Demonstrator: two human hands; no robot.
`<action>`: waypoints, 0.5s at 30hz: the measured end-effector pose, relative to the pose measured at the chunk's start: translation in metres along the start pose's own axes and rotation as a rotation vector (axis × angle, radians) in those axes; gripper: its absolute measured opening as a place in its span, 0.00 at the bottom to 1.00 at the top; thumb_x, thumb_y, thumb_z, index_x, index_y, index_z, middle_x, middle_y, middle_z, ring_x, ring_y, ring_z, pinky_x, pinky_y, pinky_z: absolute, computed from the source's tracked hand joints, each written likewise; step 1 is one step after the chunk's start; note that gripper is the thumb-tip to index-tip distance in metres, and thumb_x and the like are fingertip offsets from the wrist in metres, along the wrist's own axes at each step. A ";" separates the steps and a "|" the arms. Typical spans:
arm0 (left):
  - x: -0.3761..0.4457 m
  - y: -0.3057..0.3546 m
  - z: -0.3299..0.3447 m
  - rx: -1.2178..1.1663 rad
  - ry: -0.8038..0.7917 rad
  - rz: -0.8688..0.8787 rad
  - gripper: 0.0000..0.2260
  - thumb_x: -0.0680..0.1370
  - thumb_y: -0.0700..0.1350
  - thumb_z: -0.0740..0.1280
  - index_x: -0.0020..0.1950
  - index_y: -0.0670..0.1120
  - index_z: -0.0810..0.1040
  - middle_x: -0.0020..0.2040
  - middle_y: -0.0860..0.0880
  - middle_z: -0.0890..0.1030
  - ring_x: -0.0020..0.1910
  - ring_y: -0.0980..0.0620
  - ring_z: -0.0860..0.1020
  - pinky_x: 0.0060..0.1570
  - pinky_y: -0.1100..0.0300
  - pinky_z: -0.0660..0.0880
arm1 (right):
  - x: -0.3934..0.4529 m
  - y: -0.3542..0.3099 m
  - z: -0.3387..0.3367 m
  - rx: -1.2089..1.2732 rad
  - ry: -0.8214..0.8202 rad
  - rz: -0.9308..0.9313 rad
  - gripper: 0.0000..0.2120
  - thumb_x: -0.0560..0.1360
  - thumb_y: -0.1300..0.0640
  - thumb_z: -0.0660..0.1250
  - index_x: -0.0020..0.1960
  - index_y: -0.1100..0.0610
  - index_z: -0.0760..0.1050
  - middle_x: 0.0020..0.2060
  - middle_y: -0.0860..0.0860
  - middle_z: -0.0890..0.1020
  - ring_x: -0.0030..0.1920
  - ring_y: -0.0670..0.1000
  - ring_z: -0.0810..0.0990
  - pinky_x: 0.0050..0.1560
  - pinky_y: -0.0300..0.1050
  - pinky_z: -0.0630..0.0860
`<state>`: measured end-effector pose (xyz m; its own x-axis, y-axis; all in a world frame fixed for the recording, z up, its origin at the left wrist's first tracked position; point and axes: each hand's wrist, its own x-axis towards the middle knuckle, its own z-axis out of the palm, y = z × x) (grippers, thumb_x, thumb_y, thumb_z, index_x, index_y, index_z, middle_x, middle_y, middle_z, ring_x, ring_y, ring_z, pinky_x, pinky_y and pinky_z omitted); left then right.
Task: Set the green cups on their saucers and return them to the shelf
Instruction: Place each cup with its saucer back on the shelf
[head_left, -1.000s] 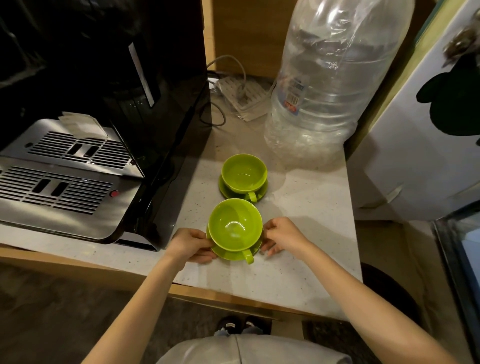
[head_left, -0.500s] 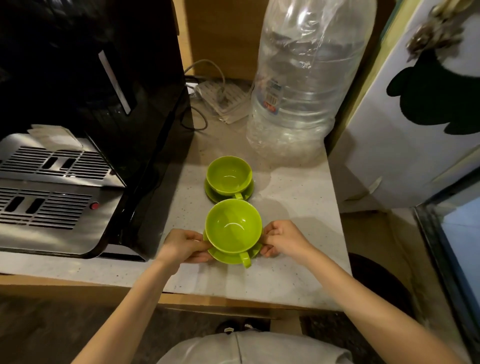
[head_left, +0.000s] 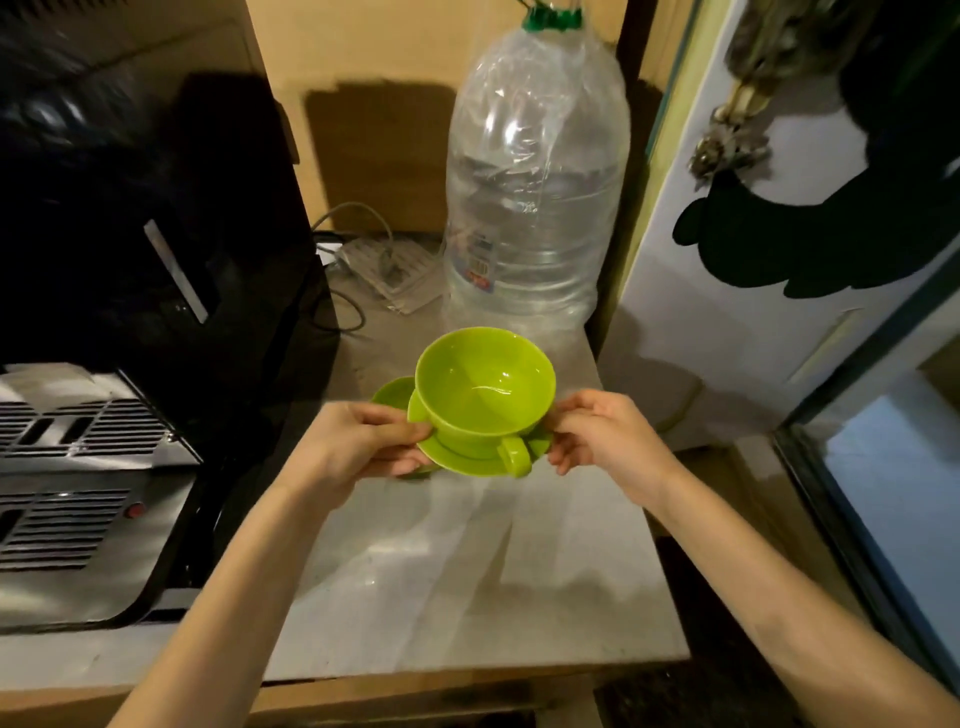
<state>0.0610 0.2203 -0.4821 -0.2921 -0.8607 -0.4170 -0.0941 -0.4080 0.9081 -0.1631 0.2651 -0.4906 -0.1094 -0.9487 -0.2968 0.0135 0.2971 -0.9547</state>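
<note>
My left hand (head_left: 358, 447) and right hand (head_left: 605, 441) pinch opposite edges of the saucer (head_left: 470, 460), thumbs on top, with the green cup (head_left: 485, 387) seated on it and its handle toward me. The set looks clear of the counter (head_left: 467, 571) — so I judge this the carrying step for this pair. Behind my left fingers a sliver of a second saucer (head_left: 392, 392) shows on the counter; whatever sits on it is hidden. Next I need to keep the saucer level so the cup doesn't slide. Room is tight — the big water bottle (head_left: 535, 182) stands just behind, the black coffee machine (head_left: 156, 260) walls the left, a white door (head_left: 779, 260) the right. Up and toward me is open.
</note>
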 end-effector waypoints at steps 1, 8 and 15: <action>0.000 0.011 0.004 -0.011 0.000 0.029 0.01 0.70 0.35 0.69 0.39 0.39 0.80 0.24 0.47 0.82 0.22 0.57 0.79 0.24 0.70 0.75 | -0.001 -0.011 -0.002 0.030 0.016 -0.027 0.05 0.74 0.69 0.61 0.41 0.63 0.72 0.19 0.53 0.77 0.19 0.47 0.76 0.20 0.37 0.74; -0.002 0.104 0.030 -0.031 0.002 0.258 0.04 0.71 0.36 0.67 0.37 0.38 0.79 0.22 0.48 0.81 0.19 0.58 0.76 0.23 0.71 0.73 | -0.007 -0.091 -0.016 0.226 0.135 -0.238 0.11 0.77 0.66 0.58 0.38 0.64 0.73 0.18 0.52 0.77 0.18 0.45 0.75 0.19 0.35 0.73; -0.005 0.191 0.057 -0.133 0.030 0.472 0.04 0.72 0.36 0.66 0.37 0.37 0.78 0.21 0.46 0.80 0.20 0.56 0.78 0.21 0.69 0.73 | -0.012 -0.184 -0.033 0.307 0.216 -0.448 0.11 0.75 0.67 0.62 0.34 0.64 0.75 0.17 0.52 0.78 0.18 0.44 0.75 0.19 0.34 0.73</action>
<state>-0.0094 0.1636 -0.3041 -0.2462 -0.9685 0.0360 0.1646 -0.0052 0.9863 -0.1968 0.2253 -0.3109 -0.3706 -0.9214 0.1170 0.2033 -0.2034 -0.9578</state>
